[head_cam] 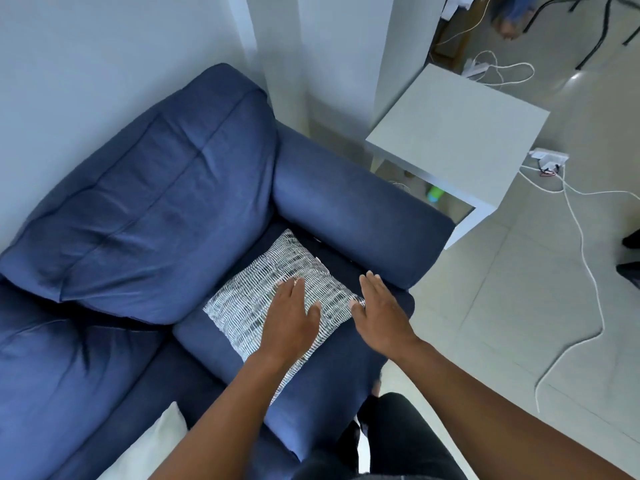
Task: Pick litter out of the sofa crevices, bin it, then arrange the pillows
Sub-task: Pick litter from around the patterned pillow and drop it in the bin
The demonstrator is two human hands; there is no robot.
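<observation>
Armrest and back cushion hem the patterned pillow.

A grey-and-white woven pillow lies flat on the blue sofa seat beside the armrest.

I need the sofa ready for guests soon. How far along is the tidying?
No litter shows on the blue sofa, though the crevices are mostly hidden, so that step cannot be confirmed. In hand: the patterned pillow lies flat on the seat by the armrest; the left hand rests open on it, and the right hand is open at its edge. Left: the white pillow at the bottom edge looks unplaced.
</observation>
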